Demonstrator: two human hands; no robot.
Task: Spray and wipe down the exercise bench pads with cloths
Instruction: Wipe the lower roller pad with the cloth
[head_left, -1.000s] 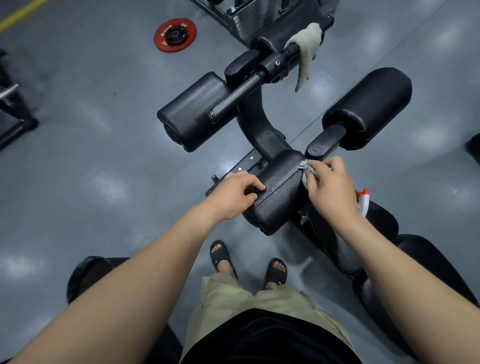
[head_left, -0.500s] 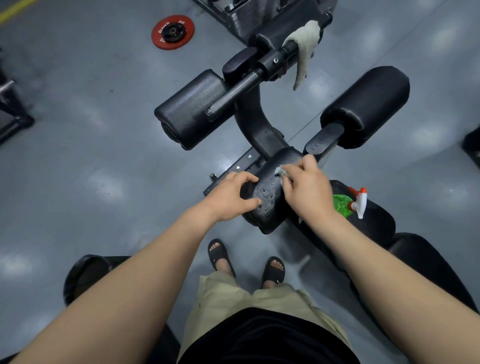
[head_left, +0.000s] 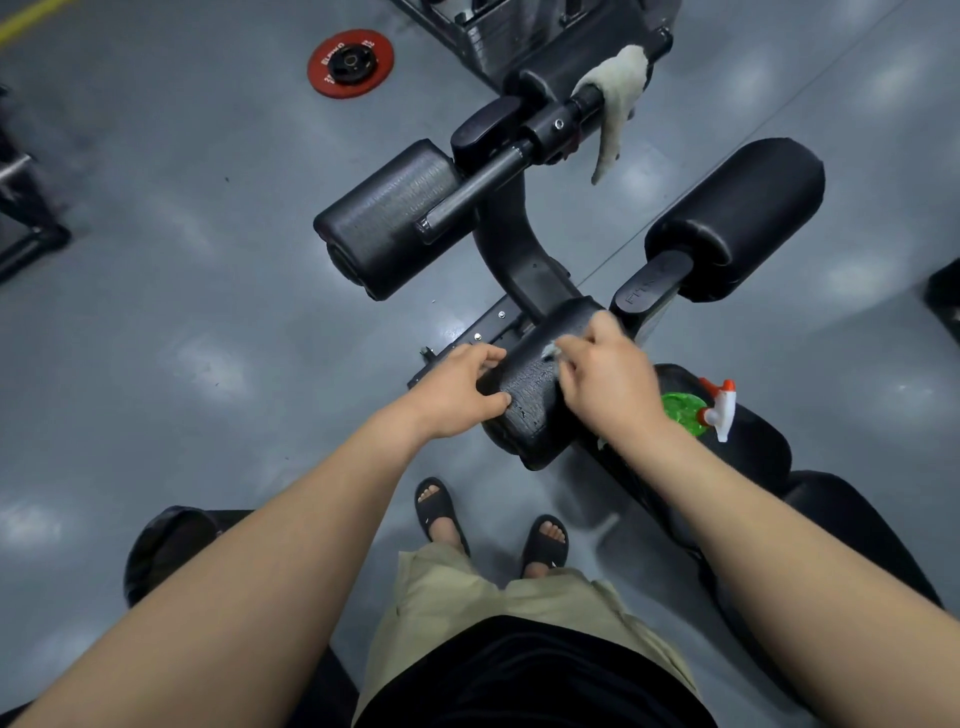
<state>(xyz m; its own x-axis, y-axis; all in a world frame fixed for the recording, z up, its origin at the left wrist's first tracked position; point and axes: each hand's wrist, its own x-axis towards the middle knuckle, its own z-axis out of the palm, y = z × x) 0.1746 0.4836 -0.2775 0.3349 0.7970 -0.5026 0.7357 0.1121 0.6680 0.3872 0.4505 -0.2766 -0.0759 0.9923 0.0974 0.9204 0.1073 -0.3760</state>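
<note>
A person wipes the near roller pad.
The left hand grips its end, fingers curled; the right hand pinches a bunched cloth against its top. The spray bottle lies on the seat pad just beyond.

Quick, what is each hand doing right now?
Left hand: grips the near roller pad.
Right hand: pinches a small cloth on that pad.
</note>
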